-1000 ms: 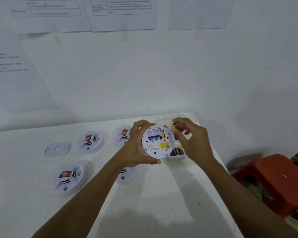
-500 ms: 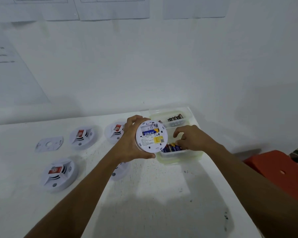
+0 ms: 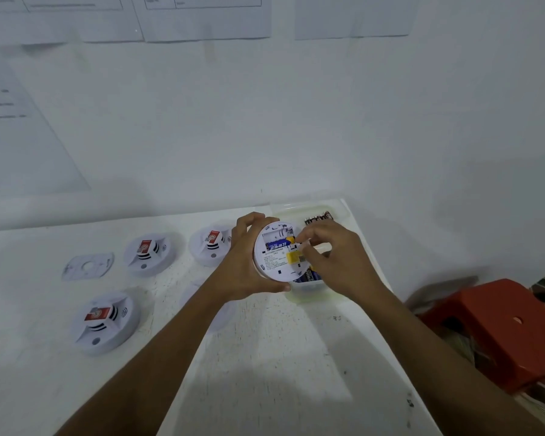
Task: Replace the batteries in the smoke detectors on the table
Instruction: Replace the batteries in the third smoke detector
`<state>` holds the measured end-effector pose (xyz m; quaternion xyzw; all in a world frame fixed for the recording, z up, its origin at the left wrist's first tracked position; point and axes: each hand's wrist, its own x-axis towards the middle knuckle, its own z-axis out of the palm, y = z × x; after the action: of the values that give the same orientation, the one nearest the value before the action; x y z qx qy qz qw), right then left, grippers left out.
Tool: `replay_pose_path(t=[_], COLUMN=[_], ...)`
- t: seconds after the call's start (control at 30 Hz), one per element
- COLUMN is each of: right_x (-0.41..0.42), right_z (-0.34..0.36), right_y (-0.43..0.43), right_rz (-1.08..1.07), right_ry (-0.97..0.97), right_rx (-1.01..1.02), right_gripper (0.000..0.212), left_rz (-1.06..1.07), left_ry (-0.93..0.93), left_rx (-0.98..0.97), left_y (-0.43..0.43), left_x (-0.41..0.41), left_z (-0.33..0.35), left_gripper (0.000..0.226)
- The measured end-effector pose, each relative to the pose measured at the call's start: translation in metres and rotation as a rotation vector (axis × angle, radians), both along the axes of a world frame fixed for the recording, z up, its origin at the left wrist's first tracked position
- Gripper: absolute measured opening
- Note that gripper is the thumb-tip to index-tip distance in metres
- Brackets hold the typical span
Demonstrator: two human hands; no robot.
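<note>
My left hand (image 3: pixel 246 272) grips a round white smoke detector (image 3: pixel 272 262) and holds it up with its back facing me. Its battery bay is open, with a blue and yellow battery (image 3: pixel 277 246) lying in the lower slot and the upper slot showing bare springs. The fingertips of my right hand (image 3: pixel 334 262) are pinched together at the yellow end of that battery. Just behind the detector is a clear box (image 3: pixel 309 291) of blue batteries, partly hidden by my hands.
Three more detectors (image 3: pixel 150 253) (image 3: pixel 211 247) (image 3: pixel 104 322) lie face up on the white table, and a fourth (image 3: pixel 224 316) sits half under my left forearm. A loose mounting plate (image 3: pixel 87 265) lies far left. A second box with dark batteries (image 3: pixel 318 218) is at the back. A red stool (image 3: pixel 501 332) stands beyond the table's right edge.
My right hand went down into the clear battery box and has come back up to the detector's open bay. My left hand kept holding the detector.
</note>
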<state>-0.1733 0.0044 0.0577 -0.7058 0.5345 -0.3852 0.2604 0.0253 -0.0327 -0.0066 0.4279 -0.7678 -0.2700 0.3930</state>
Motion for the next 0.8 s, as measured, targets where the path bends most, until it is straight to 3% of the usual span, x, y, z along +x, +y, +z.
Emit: replay_pose_path(t=[0.2, 0.43, 0.7, 0.8], right_x=[0.018, 0.034, 0.047, 0.047], right_z=[-0.004, -0.001, -0.007, -0.011], right_y=[0.009, 0.013, 0.015, 0.014], right_rz=[-0.144, -0.191, -0.191, -0.219], right_ry=[-0.115, -0.328, -0.454, -0.465], right_rx=[0.025, 0.223, 0.244, 0.211], right_gripper=[0.014, 0.017, 0.024, 0.019], left_rz=[0.022, 0.091, 0.092, 0.145], left_ry=[0.016, -0.019, -0.003, -0.008], left_rx=[0.036, -0.08, 0.008, -0.08], left_y=[0.003, 0.008, 0.012, 0.015], left_x=[-0.004, -0.005, -0.007, -0.011], left_z=[-0.007, 0.0, -0.003, 0.008], left_gripper=[0.097, 0.093, 0.089, 0.083])
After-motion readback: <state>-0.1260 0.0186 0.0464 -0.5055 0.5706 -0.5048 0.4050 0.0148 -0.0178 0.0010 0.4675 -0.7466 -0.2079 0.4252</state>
